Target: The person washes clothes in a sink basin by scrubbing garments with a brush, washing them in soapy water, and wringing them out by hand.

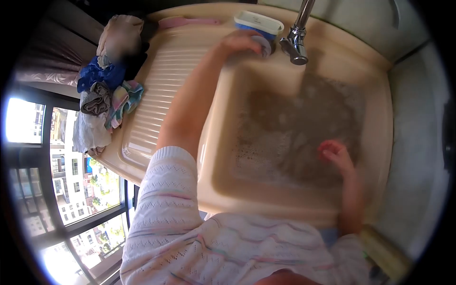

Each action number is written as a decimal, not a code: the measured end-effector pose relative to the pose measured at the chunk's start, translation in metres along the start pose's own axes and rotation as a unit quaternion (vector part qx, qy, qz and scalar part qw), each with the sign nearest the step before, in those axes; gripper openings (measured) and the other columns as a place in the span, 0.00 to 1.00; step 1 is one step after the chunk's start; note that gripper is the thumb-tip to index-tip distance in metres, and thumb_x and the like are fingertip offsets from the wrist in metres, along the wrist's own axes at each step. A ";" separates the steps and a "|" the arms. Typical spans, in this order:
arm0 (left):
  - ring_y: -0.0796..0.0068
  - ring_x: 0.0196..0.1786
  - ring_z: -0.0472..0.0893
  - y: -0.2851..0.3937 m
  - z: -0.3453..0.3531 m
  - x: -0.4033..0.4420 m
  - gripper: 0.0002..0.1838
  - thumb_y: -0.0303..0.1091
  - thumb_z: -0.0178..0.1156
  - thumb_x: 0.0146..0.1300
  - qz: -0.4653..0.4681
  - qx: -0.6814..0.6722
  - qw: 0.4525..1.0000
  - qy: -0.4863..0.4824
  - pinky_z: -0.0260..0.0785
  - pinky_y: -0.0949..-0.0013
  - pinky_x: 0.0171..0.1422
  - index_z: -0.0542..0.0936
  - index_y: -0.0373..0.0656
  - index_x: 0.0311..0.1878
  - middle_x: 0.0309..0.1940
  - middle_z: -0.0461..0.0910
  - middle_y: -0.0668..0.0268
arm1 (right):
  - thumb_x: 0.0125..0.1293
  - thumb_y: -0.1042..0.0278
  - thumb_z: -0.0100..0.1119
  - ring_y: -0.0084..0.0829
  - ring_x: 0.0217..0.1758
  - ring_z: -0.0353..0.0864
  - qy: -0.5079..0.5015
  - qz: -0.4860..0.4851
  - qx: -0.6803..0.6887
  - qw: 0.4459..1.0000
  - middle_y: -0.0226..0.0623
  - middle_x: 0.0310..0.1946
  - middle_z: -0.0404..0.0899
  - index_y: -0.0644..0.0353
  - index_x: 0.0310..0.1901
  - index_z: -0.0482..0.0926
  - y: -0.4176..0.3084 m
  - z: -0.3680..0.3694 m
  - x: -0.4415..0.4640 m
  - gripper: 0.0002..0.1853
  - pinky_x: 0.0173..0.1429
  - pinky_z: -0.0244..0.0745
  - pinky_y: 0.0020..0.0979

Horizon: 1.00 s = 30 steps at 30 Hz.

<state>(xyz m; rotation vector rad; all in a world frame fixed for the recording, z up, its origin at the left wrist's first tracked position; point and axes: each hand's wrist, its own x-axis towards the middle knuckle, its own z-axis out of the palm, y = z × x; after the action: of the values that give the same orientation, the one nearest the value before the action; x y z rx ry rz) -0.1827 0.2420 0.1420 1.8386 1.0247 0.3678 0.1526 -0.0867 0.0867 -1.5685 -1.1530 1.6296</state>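
Note:
My left hand (pixel 243 42) reaches to the back rim of the peach-coloured sink (pixel 213 161), its fingers curled round a small greyish round object (pixel 262 46), possibly a cup or lid. Just behind it sits a blue container with a white lid (pixel 259 23). My right hand (pixel 333 153) hangs over the murky, sudsy water (pixel 294 128) in the basin. Its fingers are bent and blurred, and whether they hold anything cannot be made out.
A chrome faucet (pixel 298 45) stands at the back rim. A pink brush (pixel 187 22) lies at the back left, beyond the ribbed washboard (pixel 156 90). Several cloths (pixel 97 97) are piled on the left edge, near a window (pixel 85 171).

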 end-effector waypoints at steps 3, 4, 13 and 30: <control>0.72 0.48 0.76 0.012 -0.025 -0.029 0.31 0.34 0.66 0.37 0.011 -0.024 1.000 -0.011 0.67 0.70 0.54 0.77 0.42 0.51 0.43 0.79 0.62 | 0.61 0.76 0.55 0.21 0.35 0.79 0.017 0.007 -0.022 1.000 0.31 0.36 0.79 0.60 0.43 0.75 0.005 -0.005 -0.002 0.09 0.36 0.71 0.21; 0.72 0.49 0.76 0.014 -0.032 -0.033 0.31 0.34 0.66 0.37 -0.002 -0.056 0.998 -0.028 0.67 0.70 0.54 0.76 0.42 0.52 0.44 0.79 0.62 | 0.61 0.76 0.55 0.21 0.35 0.79 0.020 0.005 -0.030 0.999 0.31 0.35 0.79 0.60 0.43 0.75 0.006 -0.008 -0.003 0.09 0.36 0.71 0.21; 0.68 0.48 0.76 -0.007 0.004 0.015 0.34 0.34 0.65 0.36 -0.005 0.065 0.996 0.053 0.68 0.69 0.53 0.73 0.42 0.54 0.45 0.78 0.59 | 0.59 0.77 0.58 0.19 0.35 0.78 0.004 -0.010 -0.075 0.997 0.30 0.35 0.80 0.62 0.43 0.76 0.005 0.004 0.007 0.10 0.41 0.74 0.22; 0.69 0.52 0.74 0.008 0.007 -0.270 0.34 0.36 0.69 0.44 -0.216 -0.084 0.973 -0.017 0.60 0.69 0.62 0.71 0.33 0.56 0.45 0.77 0.59 | 0.59 0.79 0.56 0.19 0.34 0.77 0.016 0.005 -0.097 0.995 0.29 0.34 0.78 0.63 0.42 0.76 0.027 -0.014 0.003 0.09 0.42 0.72 0.22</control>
<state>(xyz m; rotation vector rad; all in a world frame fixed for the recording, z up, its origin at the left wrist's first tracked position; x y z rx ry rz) -0.3361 0.0259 0.1930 1.4186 1.2917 0.1527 0.1702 -0.0929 0.0627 -1.7167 -1.3227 1.5310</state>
